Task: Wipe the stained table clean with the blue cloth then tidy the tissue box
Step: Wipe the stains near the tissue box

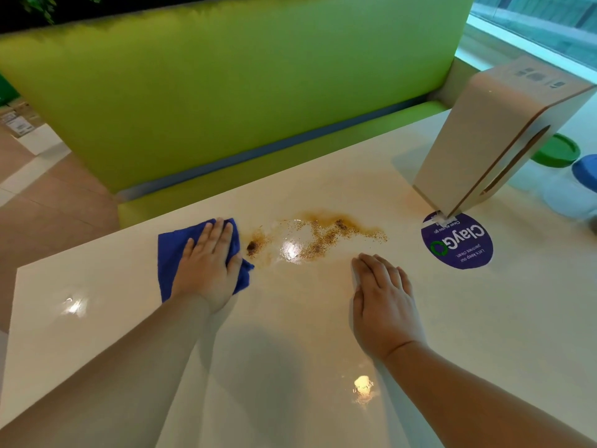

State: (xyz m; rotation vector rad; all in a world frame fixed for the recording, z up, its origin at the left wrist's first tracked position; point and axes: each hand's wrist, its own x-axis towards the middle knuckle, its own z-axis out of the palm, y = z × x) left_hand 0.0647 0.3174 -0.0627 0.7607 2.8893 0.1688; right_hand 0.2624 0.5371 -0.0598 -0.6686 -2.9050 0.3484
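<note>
On the white counter point(290, 334), head view: left hand point(206, 270) lies flat, fingers straight and together, pressing the blue cloth point(168, 253) just left of the brown stain point(323, 236). Right hand point(384, 302) rests flat, fingers extended, near the stain. Tissue box point(478, 137) stands on end at far right, slot showing, touching a purple sticker point(457, 242). Two lidded jars point(557, 150) stand behind it; contents cannot be made out.

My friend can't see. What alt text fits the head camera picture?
A left hand presses a blue cloth flat on a glossy cream table, just left of a brown speckled stain; the right hand lies flat and bare near the stain's right end. A tall beige tissue box stands far right, by a round purple sticker.
</note>
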